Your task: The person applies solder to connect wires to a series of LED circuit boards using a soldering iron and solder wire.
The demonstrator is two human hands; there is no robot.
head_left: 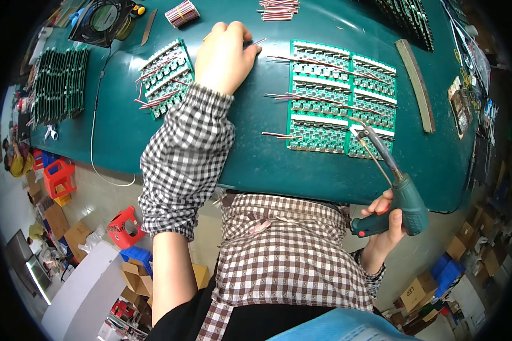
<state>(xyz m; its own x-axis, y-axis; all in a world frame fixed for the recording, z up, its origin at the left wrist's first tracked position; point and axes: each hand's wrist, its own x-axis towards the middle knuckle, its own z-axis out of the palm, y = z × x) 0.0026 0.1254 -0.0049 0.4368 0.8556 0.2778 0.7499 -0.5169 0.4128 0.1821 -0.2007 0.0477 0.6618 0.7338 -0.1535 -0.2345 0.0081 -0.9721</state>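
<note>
My right hand [388,228] is wrapped round the grip of a green soldering gun [411,206]. Its metal tip and thin feed tube reach over the lower right part of a panel of green circuit boards [320,142]. Short red, black and white wires [279,135] lie across that panel, several sticking out past its left edge. Over the table to the left, my left hand [226,57] is closed, with a short wire [260,41] poking out by its thumb. Beside that wrist lies a smaller group of green boards [166,79] with wires on it.
Stacked circuit boards [60,85] stand at the far left, more boards [407,23] at the back right. At the back are a black fan [103,20], a wire bundle [182,13] and loose wires [279,8]. A wooden strip [415,85] lies right of the panel. Red stools [126,226] stand below.
</note>
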